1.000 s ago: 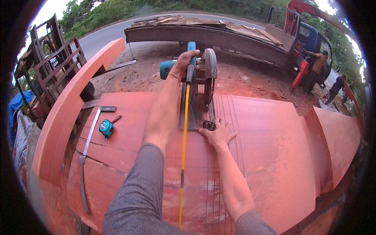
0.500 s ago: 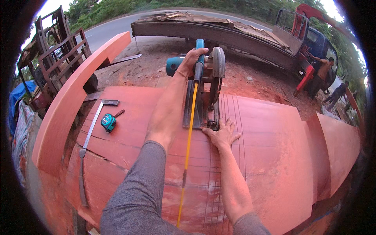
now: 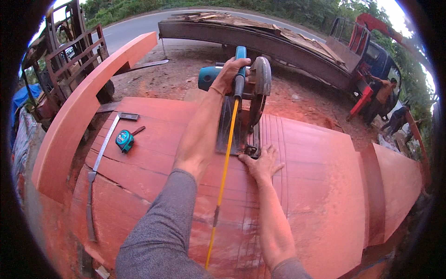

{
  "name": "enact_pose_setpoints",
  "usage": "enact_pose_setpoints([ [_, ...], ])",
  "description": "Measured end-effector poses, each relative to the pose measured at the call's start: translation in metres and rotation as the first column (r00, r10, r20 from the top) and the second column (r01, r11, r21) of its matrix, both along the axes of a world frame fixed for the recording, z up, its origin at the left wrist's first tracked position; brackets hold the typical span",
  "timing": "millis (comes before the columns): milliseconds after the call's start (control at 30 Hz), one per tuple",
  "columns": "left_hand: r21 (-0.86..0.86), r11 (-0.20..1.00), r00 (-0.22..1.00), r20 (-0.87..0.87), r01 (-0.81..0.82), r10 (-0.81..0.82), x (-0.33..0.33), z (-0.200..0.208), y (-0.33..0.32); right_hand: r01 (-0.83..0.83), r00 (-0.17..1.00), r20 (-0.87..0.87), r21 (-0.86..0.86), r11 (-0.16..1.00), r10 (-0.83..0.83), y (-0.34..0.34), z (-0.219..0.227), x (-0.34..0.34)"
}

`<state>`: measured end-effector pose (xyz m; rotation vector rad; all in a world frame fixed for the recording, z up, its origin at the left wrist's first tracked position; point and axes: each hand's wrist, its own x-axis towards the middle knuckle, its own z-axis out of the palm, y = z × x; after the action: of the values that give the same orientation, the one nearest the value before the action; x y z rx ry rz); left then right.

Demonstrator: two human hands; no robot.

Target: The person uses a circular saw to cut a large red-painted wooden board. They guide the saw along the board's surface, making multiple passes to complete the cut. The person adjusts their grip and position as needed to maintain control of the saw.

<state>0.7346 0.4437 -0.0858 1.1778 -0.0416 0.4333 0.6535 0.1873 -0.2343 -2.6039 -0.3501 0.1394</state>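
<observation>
A teal and black circular saw [image 3: 240,86] stands on a broad reddish wooden slab [image 3: 325,172], near its far edge. My left hand [image 3: 229,74] is closed round its top rear handle. A yellow cord [image 3: 225,179] trails from that handle toward me. My right hand [image 3: 264,162] lies on the slab with fingers spread, its thumb against the near edge of the saw's base plate. Several dark lines run along the slab beside the saw. The blade's lower part is hidden.
On the slab's left lie a try square [image 3: 106,143], a teal tape measure [image 3: 125,141] and a dark chisel-like tool [image 3: 91,204]. A thick curved timber [image 3: 86,111] rises at left. A loaded truck [image 3: 260,39] stands beyond, with two people at right.
The whole view has shifted slightly. Both hands keep their grip and place at the saw, which shows no clear movement over the slab.
</observation>
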Motion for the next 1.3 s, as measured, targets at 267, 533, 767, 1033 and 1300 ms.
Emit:
enact_pose_setpoints([
  [267,0.082,0.996,0.995,0.098,-0.035,0.027,-0.028,0.019,-0.025,0.001,1.0,0.019,0.01,1.0,-0.001,-0.001,0.002,-0.003],
  [533,0.203,0.965,0.963,0.244,-0.165,0.113,-0.094,0.036,-0.069,-0.033,0.986,0.167,0.056,0.998,0.023,-0.003,-0.008,-0.009],
  [767,0.209,0.92,0.913,0.316,-0.331,0.256,-0.132,0.033,-0.1,-0.127,0.974,0.195,0.024,0.992,0.12,-0.011,-0.017,-0.011],
  [1033,0.241,0.946,0.947,0.286,-0.217,0.145,-0.203,0.035,-0.127,-0.172,0.965,0.222,0.123,0.978,0.141,-0.036,-0.015,-0.064],
  [1300,0.241,0.957,0.969,0.223,-0.162,0.108,-0.28,0.043,-0.171,-0.252,0.961,0.146,0.13,0.959,0.233,-0.098,-0.013,-0.151],
])
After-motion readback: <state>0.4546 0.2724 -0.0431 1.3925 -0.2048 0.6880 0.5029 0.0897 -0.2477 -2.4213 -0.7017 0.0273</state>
